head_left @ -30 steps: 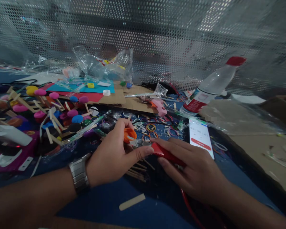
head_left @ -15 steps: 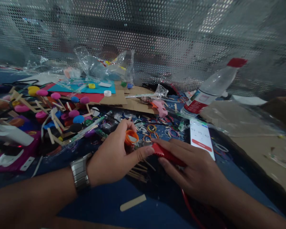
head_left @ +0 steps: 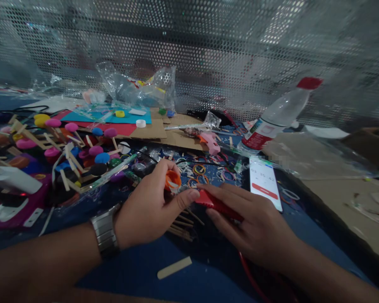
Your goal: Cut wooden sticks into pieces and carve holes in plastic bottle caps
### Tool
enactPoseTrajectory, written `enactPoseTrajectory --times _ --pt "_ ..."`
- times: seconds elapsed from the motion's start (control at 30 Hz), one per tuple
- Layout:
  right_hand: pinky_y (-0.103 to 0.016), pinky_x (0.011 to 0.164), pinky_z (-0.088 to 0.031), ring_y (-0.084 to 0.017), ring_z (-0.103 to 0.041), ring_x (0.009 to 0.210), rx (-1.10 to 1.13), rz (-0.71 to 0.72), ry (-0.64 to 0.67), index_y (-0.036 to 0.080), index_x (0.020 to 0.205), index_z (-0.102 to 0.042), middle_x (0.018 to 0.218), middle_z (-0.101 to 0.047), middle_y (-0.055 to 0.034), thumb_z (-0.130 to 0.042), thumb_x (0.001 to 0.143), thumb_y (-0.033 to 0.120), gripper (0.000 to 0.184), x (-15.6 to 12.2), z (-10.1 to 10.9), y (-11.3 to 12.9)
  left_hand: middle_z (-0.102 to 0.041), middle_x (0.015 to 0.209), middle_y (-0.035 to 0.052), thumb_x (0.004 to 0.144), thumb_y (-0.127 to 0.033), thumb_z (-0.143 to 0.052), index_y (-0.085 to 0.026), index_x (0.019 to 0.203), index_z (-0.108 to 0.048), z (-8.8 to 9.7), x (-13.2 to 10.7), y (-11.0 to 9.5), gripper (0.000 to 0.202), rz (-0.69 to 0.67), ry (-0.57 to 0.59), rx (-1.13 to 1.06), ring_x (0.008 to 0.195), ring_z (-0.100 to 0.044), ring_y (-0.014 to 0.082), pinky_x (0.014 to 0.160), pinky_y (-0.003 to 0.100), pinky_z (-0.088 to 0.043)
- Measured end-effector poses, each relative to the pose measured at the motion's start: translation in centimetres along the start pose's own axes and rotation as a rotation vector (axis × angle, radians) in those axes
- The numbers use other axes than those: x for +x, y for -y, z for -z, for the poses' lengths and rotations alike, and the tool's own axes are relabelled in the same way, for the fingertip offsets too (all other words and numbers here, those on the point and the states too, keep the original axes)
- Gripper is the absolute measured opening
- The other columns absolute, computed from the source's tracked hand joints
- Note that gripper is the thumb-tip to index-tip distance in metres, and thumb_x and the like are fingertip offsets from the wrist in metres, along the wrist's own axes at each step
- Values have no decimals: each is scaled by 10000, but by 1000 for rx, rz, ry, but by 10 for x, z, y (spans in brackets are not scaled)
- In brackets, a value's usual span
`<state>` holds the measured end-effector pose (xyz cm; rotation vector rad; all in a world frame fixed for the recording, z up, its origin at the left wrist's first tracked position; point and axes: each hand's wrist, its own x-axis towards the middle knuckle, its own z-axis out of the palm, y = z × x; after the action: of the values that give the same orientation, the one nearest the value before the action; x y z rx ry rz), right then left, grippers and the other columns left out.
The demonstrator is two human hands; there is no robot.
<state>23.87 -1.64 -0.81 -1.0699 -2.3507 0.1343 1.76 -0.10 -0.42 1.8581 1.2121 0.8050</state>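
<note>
My left hand (head_left: 145,206), with a metal watch on its wrist, pinches an orange bottle cap (head_left: 173,180) between bent fingers and thumb. Something whitish shows inside the cap. My right hand (head_left: 252,219) is wrapped over a red tool (head_left: 213,204) whose front end points left, close to my left thumb tip and the cap. Most of the tool is covered by my fingers, so its exact kind is unclear. A red cord (head_left: 252,277) runs down from below my right hand. Under the hands lie several thin wooden sticks (head_left: 181,229), and nearer me a flat craft stick (head_left: 174,268).
Wooden sticks with coloured lumps (head_left: 96,158) crowd the left, beside a purple device (head_left: 34,210). Behind are cardboard (head_left: 156,129), a white cap (head_left: 140,123) and loose rubber bands (head_left: 198,169). A lit phone (head_left: 265,185) and tilted bottle (head_left: 271,118) are right. Perforated metal (head_left: 189,38) closes the back.
The view has shifted slightly, so everything sits a little further left. Both hands keep their holds, with the red tool's front still close to the cap.
</note>
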Motion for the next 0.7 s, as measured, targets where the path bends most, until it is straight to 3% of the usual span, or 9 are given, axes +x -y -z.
enactPoseTrajectory --times 0.7 --pt "-268 622 -565 -166 -685 708 49 11 21 165 1203 -646 837 -710 -65 -487 959 218 296 1 2 0 -546 825 -14 885 -590 -606 -200 981 -488 1 4 2 418 1 7 -10 716 -510 154 665 291 -398"
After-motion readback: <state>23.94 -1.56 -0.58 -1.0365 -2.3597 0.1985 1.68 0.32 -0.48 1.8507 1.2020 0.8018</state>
